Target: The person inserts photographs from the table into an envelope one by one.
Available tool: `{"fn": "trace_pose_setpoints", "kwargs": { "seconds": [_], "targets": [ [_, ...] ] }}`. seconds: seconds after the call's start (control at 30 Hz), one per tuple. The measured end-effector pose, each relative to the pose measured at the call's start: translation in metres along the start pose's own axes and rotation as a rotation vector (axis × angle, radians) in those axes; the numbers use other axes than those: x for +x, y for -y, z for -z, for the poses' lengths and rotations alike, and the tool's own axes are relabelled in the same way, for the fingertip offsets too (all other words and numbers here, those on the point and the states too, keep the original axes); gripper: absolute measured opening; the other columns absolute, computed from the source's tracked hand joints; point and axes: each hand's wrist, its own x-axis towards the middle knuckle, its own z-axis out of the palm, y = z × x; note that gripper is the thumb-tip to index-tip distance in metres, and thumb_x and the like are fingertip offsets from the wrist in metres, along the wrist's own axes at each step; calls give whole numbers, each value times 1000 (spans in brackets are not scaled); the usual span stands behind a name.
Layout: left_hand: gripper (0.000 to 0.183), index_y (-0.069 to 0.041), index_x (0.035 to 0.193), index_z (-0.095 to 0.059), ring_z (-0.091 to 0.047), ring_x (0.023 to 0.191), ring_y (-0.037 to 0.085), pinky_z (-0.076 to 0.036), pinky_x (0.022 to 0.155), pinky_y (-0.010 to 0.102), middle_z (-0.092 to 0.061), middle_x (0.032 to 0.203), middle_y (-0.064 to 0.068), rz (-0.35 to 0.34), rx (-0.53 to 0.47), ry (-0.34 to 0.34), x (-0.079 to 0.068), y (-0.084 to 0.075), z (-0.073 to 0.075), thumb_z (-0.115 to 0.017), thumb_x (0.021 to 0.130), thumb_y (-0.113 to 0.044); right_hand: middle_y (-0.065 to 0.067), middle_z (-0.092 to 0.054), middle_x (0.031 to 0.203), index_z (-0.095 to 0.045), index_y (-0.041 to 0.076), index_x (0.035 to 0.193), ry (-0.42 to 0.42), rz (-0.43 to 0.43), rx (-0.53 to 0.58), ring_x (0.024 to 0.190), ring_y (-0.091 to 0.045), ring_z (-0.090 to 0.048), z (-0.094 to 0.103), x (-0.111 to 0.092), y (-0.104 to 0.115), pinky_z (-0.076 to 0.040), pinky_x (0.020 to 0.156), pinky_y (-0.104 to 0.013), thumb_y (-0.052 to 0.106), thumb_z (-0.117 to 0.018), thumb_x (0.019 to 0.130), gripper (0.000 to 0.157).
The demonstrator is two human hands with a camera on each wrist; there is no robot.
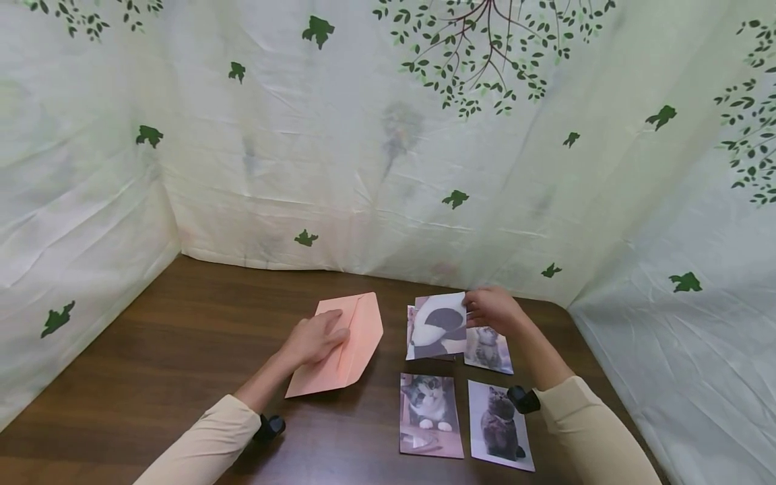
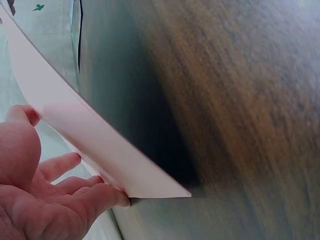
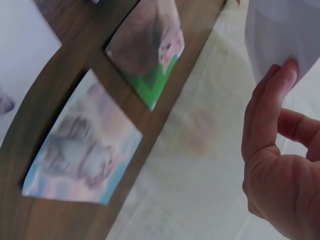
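My left hand (image 1: 312, 340) holds a pink paper envelope (image 1: 364, 337), tilted above the table; the left wrist view shows the envelope (image 2: 80, 120) edge-on beside the fingers. On the right, my right hand (image 1: 496, 311) pinches a photo card (image 1: 433, 330) with a black-and-white picture by its right edge. In the right wrist view only the pale back of this card (image 3: 280, 35) shows at the fingertips. Under the held card lies another picture, mostly covered in the head view. A grey kitten photo (image 1: 488, 350) lies just below the right hand.
Two more cat photos lie nearer on the brown table (image 1: 182, 350): a grey-and-white cat (image 1: 429, 417) and a dark sitting cat (image 1: 500, 428). A white leaf-print cloth (image 1: 364, 168) hangs around the table's back and sides.
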Motion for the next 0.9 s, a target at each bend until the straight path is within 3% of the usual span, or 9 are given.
{"fn": "trace_pose_setpoints", "kwargs": {
  "seconds": [0.6,0.9],
  "targets": [
    [53,1,144,-53,-55,127,51,-44,104,58,-59,141,25,5,-5,1,0,-1,0,-57,100,-29,-11,-58,83,-60,-12,102,-16,57,79,63,-16,-62,-50,15,12,-60,62,-28,6,-56,94,20],
    [54,1,144,-53,-55,128,51,-44,105,57,-59,141,25,24,-14,5,-1,-1,0,-57,100,-29,-12,-61,84,-62,-16,106,-12,62,79,60,-15,-63,-71,19,12,-60,61,-29,6,-57,94,26]
  ]
}}
